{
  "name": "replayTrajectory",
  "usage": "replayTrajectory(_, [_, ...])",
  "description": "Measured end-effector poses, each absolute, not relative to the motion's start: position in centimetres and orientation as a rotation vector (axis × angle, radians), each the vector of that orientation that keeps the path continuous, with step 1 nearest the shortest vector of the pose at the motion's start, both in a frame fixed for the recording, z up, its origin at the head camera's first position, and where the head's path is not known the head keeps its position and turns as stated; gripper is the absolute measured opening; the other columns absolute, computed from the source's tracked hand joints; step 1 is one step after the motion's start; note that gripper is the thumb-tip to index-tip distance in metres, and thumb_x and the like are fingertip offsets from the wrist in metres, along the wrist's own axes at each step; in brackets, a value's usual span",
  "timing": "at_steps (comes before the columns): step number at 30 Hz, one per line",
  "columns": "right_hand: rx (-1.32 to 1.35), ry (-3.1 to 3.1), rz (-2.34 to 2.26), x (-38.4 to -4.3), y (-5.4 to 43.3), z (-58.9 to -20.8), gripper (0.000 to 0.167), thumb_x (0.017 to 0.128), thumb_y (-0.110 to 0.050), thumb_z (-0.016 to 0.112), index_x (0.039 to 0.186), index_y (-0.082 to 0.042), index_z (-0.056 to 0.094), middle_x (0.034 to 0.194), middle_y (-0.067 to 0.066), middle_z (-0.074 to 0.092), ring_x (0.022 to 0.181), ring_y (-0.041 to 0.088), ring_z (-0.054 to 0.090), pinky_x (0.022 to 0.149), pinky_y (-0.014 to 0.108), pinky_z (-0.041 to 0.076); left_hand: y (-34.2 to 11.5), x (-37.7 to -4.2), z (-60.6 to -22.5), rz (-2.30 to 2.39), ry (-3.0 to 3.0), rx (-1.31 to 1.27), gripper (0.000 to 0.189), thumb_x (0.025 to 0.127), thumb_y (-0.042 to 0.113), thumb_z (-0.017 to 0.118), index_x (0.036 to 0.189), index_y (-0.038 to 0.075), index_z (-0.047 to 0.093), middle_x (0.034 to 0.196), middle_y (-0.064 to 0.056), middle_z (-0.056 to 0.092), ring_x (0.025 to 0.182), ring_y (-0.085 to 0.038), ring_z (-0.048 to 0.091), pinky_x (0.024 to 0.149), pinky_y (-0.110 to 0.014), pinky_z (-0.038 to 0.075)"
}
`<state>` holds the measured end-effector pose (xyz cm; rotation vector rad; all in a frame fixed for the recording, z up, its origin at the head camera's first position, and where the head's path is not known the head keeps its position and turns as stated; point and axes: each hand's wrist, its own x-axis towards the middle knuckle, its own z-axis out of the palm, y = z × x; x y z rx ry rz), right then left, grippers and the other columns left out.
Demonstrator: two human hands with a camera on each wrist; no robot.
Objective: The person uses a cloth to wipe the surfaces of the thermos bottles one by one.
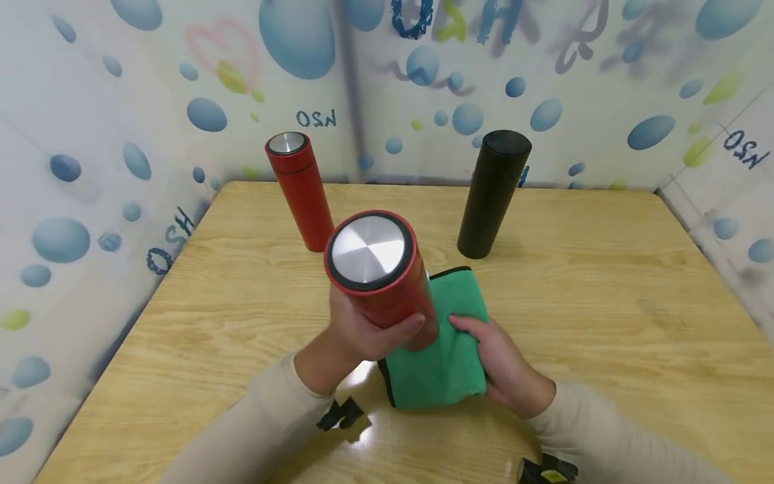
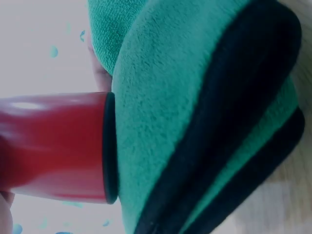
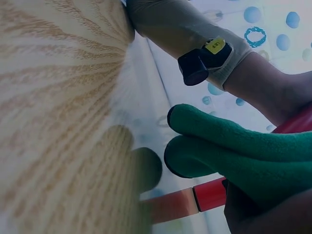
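My left hand (image 1: 365, 331) grips a red thermos flask (image 1: 396, 302), tilted so its silver-topped lid faces the head camera. A green towel (image 1: 444, 366) with black edging is folded in layers in my right hand (image 1: 510, 370), thumb on top. In the left wrist view the flask's dark-rimmed base (image 2: 111, 148) sits right against the towel (image 2: 161, 97). The right wrist view has the towel's folded layers (image 3: 209, 153) raised above the table, with my right hand's fingers mostly hidden behind it.
A second red flask (image 1: 305, 202) with a silver lid stands upright at the table's back left. Farther right stands a black flask (image 1: 492, 195). The wooden table (image 1: 605, 302) meets a wall covering (image 1: 387, 101) with blue dots along its back edge.
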<state>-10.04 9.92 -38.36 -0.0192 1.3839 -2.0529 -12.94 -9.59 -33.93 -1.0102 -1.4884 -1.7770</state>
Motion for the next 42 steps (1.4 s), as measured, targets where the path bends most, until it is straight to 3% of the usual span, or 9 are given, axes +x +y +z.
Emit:
replayTrajectory(4, [-0.002, 1.399, -2.069, -10.0, 10.3, -38.1, 0.032, 0.107, -0.029, 0.038, 0.135, -0.013, 0.035, 0.118, -0.007, 0.063, 0.110, 0.008, 0.066, 0.094, 0.032, 0.056, -9.3, -13.2, -33.8, -1.774, -1.502, -1.021, 0.067, 0.082, 0.040, 0.077, 0.131, 0.012, 0.042, 0.116, -0.003, 0.061, 0.108, -0.018, 0.058, 0.088, -0.037, 0.057])
replayTrajectory(11, [0.016, 1.433, -2.103, -10.1, 10.8, -37.5, 0.029, 0.106, -0.025, 0.038, 0.133, -0.013, 0.036, 0.114, -0.007, 0.063, 0.106, 0.009, 0.066, 0.092, 0.032, 0.056, -8.7, -13.6, -33.2, -1.809, -1.482, -0.899, 0.060, 0.082, 0.041, 0.079, 0.126, 0.016, 0.047, 0.116, 0.008, 0.062, 0.105, -0.012, 0.063, 0.090, -0.031, 0.056])
replayTrajectory(21, [0.035, 1.456, -2.074, -10.1, 10.6, -38.2, 0.034, 0.106, -0.028, 0.040, 0.135, -0.011, 0.036, 0.114, -0.007, 0.064, 0.105, 0.007, 0.067, 0.091, 0.031, 0.057, -7.8, -14.1, -33.1, -1.863, -1.503, -0.969, 0.062, 0.083, 0.042, 0.078, 0.127, 0.014, 0.045, 0.115, 0.006, 0.061, 0.100, -0.014, 0.064, 0.086, -0.034, 0.057])
replayTrajectory(27, [-0.076, 1.379, -1.964, -10.1, 9.8, -39.1, 0.046, 0.105, -0.026, 0.042, 0.144, -0.005, 0.031, 0.122, -0.003, 0.062, 0.110, 0.010, 0.065, 0.094, 0.033, 0.055, -9.1, -14.5, -33.2, -1.849, -1.600, -0.799, 0.069, 0.082, 0.048, 0.078, 0.129, 0.011, 0.044, 0.116, 0.005, 0.061, 0.104, -0.016, 0.063, 0.089, -0.031, 0.056])
replayTrajectory(31, [-0.146, 1.414, -1.813, -10.4, 10.1, -39.1, 0.051, 0.102, -0.024, 0.047, 0.145, 0.001, 0.035, 0.121, 0.001, 0.064, 0.106, 0.011, 0.066, 0.091, 0.030, 0.055, -9.7, -16.1, -32.9, -1.867, -1.860, -0.684, 0.078, 0.083, 0.051, 0.076, 0.139, 0.012, 0.037, 0.122, 0.000, 0.057, 0.111, -0.021, 0.059, 0.090, -0.036, 0.056])
replayTrajectory(36, [-0.181, 1.429, -1.730, -11.0, 10.7, -39.1, 0.043, 0.100, -0.023, 0.050, 0.136, 0.001, 0.044, 0.112, 0.001, 0.066, 0.098, 0.011, 0.066, 0.085, 0.027, 0.056, -10.0, -19.0, -33.0, -1.878, -2.159, -0.580, 0.069, 0.087, 0.034, 0.073, 0.143, 0.020, 0.034, 0.126, -0.006, 0.056, 0.115, -0.024, 0.058, 0.091, -0.045, 0.056])
replayTrajectory(42, [-0.206, 1.430, -1.692, -11.6, 11.4, -39.0, 0.040, 0.099, -0.022, 0.051, 0.131, 0.001, 0.047, 0.108, 0.001, 0.065, 0.095, 0.012, 0.065, 0.084, 0.028, 0.056, -9.3, -22.4, -33.6, -1.911, -2.400, -0.439, 0.070, 0.088, 0.033, 0.075, 0.143, 0.026, 0.032, 0.131, -0.001, 0.055, 0.120, -0.022, 0.056, 0.094, -0.048, 0.055])
